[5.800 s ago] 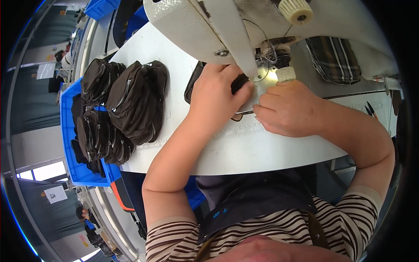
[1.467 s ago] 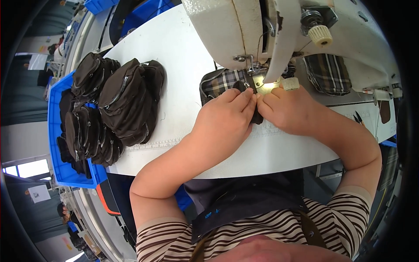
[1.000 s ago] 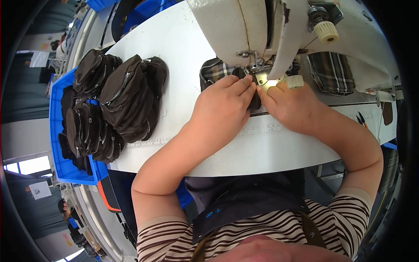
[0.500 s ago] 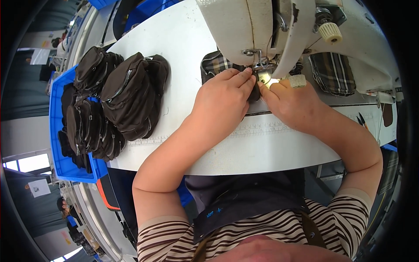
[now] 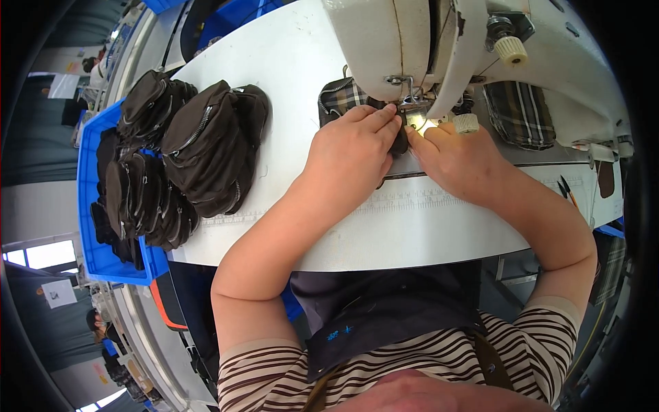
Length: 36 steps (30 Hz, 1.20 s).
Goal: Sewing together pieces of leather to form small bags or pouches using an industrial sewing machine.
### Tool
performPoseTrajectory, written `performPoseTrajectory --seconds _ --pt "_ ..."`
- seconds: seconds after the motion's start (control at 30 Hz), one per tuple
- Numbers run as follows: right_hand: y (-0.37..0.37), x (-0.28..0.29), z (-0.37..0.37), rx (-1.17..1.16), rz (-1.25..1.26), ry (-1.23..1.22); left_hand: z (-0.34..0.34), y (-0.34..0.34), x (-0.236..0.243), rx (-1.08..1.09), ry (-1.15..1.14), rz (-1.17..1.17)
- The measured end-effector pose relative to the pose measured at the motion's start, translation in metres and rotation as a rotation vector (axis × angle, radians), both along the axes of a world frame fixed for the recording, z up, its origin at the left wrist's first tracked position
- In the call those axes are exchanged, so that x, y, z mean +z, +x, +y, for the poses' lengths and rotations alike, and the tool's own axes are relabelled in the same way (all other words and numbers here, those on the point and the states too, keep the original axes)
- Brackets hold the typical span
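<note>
Your left hand (image 5: pixel 353 154) lies over a dark pouch with a plaid panel (image 5: pixel 338 97), its fingers together on the cloth beside the sewing machine's (image 5: pixel 371 51) metal foot (image 5: pixel 412 101); you cannot tell from here whether the thumb pinches it from below. Your right hand (image 5: pixel 458 161) is curled at the pouch's right edge, index fingertip close to your left fingers, and whether it grips the cloth cannot be told. The pouch sits on the white table (image 5: pixel 384 240), partly under the machine head. Dark zipped bags (image 5: pixel 213 151) are heaped to your left, some in a blue bin (image 5: pixel 152 269); folded plaid cloth (image 5: pixel 520 115) lies to your right.
</note>
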State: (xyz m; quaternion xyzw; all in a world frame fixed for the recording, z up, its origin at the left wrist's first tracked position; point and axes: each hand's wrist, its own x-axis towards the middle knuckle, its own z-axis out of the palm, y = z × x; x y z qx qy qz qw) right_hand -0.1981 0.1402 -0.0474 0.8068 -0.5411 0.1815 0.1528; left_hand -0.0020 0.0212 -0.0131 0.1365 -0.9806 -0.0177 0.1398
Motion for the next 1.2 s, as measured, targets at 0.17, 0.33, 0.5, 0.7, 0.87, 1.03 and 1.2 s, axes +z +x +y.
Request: performPoseTrajectory --seconds 0.17,0.33,0.5,0.7,0.87,1.03,1.2 --pt "0.003 0.003 0.003 -0.015 0.034 0.014 0.002 0.013 0.008 0.036 0.074 -0.088" --pt "0.004 0.023 0.012 0.105 0.132 -0.037 -0.015 0.065 0.05 0.022 0.648 -0.124" --pt "0.034 0.052 0.03 0.215 -0.158 0.036 0.004 0.118 -0.001 0.108 1.84 0.866" --pt "0.111 0.109 0.082 0.836 -1.482 0.834 0.039 0.127 -0.035 0.007 2.289 1.115" --pt "0.172 0.129 0.103 1.515 -1.83 1.087 0.033 0.132 -0.037 0.248 2.126 1.102" --pt "0.193 0.13 0.107 1.601 -1.76 1.067 0.029 0.133 -0.047 0.13 2.196 1.134" --pt "0.196 0.127 0.112 1.557 -1.738 1.072 0.031 0.13 -0.042 0.108 2.211 1.15"
